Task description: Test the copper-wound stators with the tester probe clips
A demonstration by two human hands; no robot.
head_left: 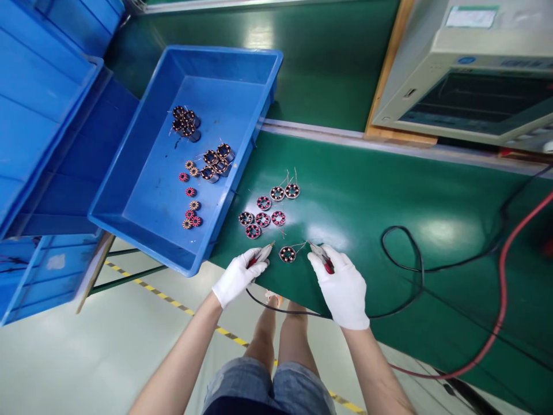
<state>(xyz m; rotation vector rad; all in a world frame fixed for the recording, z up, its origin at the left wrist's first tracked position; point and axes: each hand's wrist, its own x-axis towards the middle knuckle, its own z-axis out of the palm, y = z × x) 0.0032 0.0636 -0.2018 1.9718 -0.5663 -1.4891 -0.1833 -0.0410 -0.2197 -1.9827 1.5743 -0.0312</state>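
— Two gloved hands, each gripping one probe: left hand [238, 275], right hand [343, 287].
— Coils?
— One coil [287, 254] between the probe tips on the table [371, 190]; seven more in a cluster [268, 210] near the bin [142, 225].

Both hands, left hand [238, 275] and right hand [344, 283], wear white knitted cloth gloves with a matt finish, and each holds a metal-tipped probe. The wound stator [287, 254] between them shows glossy copper wire on a red plastic core, and it lies on a smooth, glossy green table mat [371, 196]. The blue bin [142, 173] is smooth moulded plastic with a slight sheen
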